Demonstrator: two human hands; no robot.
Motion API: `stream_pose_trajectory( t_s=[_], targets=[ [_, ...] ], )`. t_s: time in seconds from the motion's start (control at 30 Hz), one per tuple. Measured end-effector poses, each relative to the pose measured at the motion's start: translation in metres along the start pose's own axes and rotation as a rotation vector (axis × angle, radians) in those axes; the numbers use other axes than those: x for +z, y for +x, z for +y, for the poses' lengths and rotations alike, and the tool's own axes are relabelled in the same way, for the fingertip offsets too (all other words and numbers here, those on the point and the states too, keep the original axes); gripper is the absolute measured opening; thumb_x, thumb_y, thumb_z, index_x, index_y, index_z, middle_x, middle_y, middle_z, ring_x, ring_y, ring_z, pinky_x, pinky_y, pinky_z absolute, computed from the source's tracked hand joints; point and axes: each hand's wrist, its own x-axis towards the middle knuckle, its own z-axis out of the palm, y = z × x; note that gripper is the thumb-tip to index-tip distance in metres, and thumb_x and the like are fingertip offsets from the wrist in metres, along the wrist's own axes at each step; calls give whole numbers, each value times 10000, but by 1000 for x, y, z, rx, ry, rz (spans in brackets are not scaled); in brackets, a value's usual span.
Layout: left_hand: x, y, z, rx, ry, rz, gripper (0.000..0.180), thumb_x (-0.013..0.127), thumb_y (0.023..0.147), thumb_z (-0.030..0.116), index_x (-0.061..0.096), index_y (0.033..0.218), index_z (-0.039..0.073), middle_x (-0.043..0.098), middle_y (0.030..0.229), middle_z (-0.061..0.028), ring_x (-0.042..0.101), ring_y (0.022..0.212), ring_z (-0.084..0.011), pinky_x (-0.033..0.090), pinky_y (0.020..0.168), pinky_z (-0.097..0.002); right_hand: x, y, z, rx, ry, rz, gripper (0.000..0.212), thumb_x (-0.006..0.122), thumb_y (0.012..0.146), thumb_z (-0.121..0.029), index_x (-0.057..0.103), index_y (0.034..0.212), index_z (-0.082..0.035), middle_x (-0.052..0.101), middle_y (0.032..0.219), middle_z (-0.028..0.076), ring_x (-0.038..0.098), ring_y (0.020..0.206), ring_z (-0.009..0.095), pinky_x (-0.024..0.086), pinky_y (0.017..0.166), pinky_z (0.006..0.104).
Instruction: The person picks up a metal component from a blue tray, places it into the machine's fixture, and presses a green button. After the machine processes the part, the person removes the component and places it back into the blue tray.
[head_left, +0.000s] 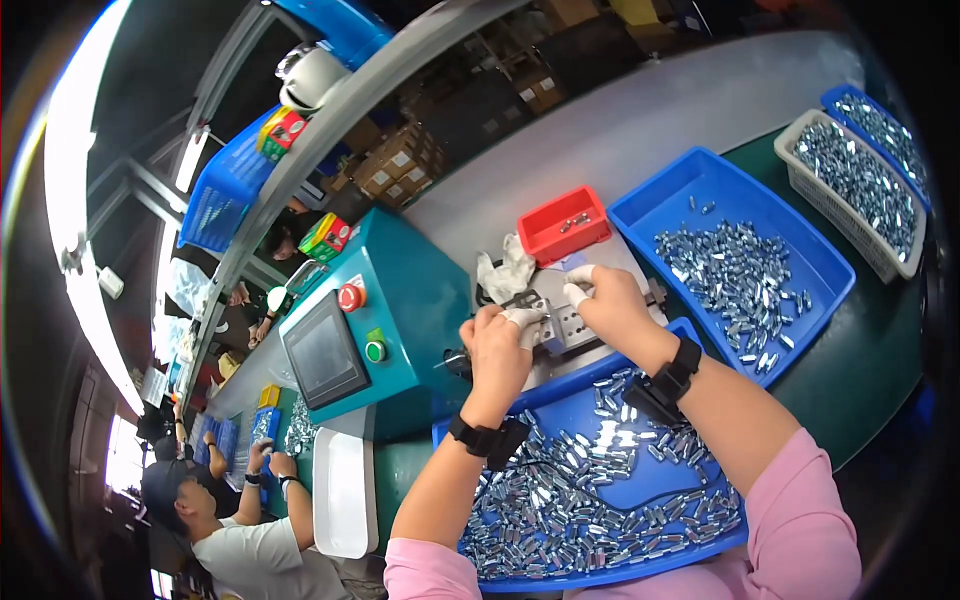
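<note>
My left hand [498,352] is at the left side of a metal fixture [574,328], white covers on some fingertips, its fingers curled together on a small part I cannot make out. On the fixture's right side, my right hand [618,312] pinches thumb and forefinger together, also with white tips. Whatever lies between them is too small to see. Below both forearms sits a blue tray [612,492] holding many shiny metal cylindrical pieces [560,545]. A crumpled white glove [508,268] lies just beyond the fixture.
Left of the fixture stands a teal machine [405,300] with a screen [325,350], red knob [351,297] and green button [375,351]. A small red bin [565,245], a large blue bin [660,190] and a grey basket [800,165] hold metal pieces. A co-worker [250,545] sits left.
</note>
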Motion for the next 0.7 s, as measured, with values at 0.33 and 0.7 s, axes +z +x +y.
stream_pose_trajectory(
  t_s=[0.33,0.7],
  targets=[
    [-26,-12,36,75,-86,-87,255,624,774,59,668,1019,114,648,938,-103,570,947,-287,402,816,-415,-4,1,-3,40,-205,-312,250,651,804,-244,704,812,0,669,700,159,650,617,263,504,615,355],
    [-22,-87,38,-136,-444,-646,172,648,809,104,663,967,38,614,903,-149,581,871,-321,467,793,-402,14,-27,-24,188,45,-480,265,643,830,-202,690,861,57,637,604,113,604,465,150,466,473,298]
  ],
)
